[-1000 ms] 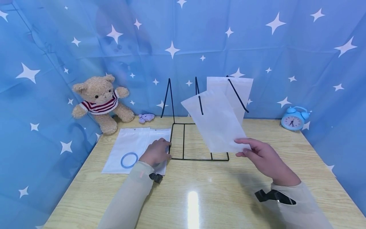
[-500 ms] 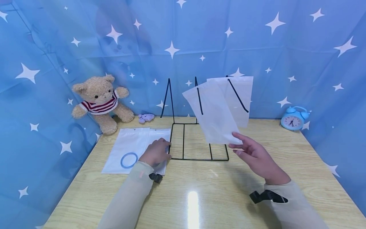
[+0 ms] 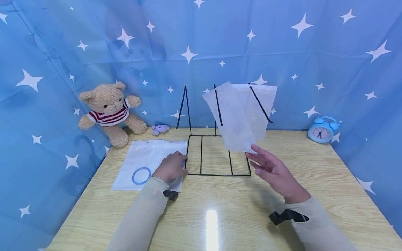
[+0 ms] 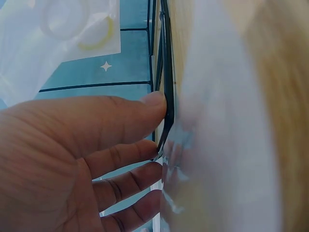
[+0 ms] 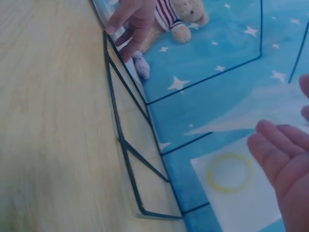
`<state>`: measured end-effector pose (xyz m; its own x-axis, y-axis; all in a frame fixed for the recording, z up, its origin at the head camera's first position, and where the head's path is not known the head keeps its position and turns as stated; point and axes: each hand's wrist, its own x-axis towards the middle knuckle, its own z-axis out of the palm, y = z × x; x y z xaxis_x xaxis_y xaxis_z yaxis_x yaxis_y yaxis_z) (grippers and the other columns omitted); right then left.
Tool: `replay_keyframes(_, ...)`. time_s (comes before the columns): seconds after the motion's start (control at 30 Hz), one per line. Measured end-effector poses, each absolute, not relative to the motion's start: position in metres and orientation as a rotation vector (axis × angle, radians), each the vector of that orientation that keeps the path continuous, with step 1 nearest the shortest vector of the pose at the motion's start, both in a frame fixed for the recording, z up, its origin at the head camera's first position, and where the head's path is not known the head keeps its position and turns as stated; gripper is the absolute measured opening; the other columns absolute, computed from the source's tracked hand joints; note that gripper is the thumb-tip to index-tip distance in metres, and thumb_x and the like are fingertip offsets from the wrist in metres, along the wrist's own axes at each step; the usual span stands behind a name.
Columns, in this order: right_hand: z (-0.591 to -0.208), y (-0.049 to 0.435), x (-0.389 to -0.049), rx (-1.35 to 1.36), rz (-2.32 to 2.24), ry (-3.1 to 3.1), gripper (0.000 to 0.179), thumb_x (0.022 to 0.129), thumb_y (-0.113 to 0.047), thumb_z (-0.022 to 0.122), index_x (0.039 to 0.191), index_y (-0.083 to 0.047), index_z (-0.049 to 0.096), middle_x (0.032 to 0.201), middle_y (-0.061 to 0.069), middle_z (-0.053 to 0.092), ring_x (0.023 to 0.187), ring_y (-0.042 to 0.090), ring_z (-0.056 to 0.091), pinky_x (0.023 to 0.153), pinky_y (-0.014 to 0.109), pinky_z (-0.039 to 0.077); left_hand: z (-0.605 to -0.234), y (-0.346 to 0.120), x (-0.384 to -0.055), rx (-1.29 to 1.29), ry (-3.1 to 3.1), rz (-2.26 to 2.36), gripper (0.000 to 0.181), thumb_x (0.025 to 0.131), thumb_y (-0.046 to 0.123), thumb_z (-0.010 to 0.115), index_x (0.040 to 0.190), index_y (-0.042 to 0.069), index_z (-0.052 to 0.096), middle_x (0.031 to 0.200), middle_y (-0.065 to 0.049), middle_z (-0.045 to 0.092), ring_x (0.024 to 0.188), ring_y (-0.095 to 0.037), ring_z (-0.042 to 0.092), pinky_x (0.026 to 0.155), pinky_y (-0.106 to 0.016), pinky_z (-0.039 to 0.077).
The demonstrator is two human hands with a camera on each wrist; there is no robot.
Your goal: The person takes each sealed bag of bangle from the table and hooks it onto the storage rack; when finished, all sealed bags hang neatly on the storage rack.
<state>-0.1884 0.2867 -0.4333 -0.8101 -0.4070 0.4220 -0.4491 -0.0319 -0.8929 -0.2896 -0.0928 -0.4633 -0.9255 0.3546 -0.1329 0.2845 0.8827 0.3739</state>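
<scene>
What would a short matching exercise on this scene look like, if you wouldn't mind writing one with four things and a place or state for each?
Things:
1. Left hand
2. Teddy bear
3. Right hand
4. Alarm clock

Places or states:
A. Wears a striped shirt
B. Light blue, at the far right
C. Holds the side of the black wire rack
D. Fingertips by the lower end of a tilted white bag

Right pairs: 1-C, 2-A, 3-D, 4-B
</scene>
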Motion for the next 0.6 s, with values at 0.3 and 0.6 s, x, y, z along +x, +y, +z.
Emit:
replay_keyframes(0.3,-0.45,0.283,-0.198,0.999,2.234,-2.039,0.072,0.104,0.017,0.041,0.168,0.001,0.012,0.165,0.02,0.036,0.154,0.014,0.04,0.118,0.029,0.04,-0.464,-0.093,-0.29,0.495,2.859,0.522,0.062,0.091,0.027,0.083,0.147,0.01,0.063,0.145,-0.013,0.058,0.133,-0.037,0.055,0.111,-0.056,0.047)
replay_keyframes(0.6,-0.458,0.284,-0.204,0.831,2.253,-2.037,0.068,0.106,0.012,0.042,0.166,0.005,0.011,0.174,0.017,0.021,0.152,0.009,0.04,0.118,0.026,0.039,-0.463,-0.093,-0.29,0.498,2.861,0.513,0.061,0.09,0.027,0.083,0.145,0.01,0.064,0.143,-0.012,0.059,0.131,-0.037,0.056,0.11,-0.056,0.047)
